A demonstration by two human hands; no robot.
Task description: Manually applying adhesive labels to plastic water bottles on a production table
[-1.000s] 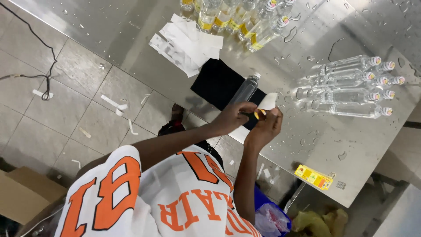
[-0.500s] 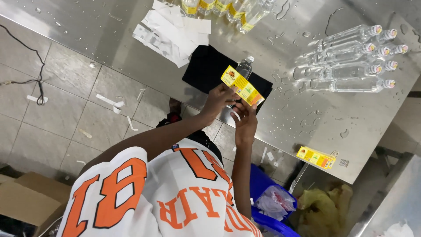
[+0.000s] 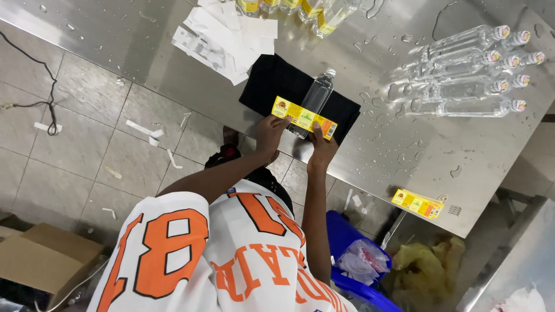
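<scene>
A clear plastic bottle (image 3: 315,98) lies on a black cloth (image 3: 277,84) on the wet steel table (image 3: 404,156). Across the bottle's lower part stretches a yellow and orange label strip (image 3: 303,117). My left hand (image 3: 270,132) pinches the strip's left end. The strip's right end is held by my right hand (image 3: 321,148). Both hands are at the table's near edge.
Several unlabelled clear bottles (image 3: 462,81) lie side by side at the right. Labelled bottles (image 3: 300,8) stand at the far edge beside a pile of white backing papers (image 3: 222,37). A stack of yellow labels (image 3: 417,203) sits near the corner. A blue bin (image 3: 352,254) stands below.
The label was peeled from its white backing, held up in the air, then brought down across the lying bottle. Both hands dropped toward the table edge.
</scene>
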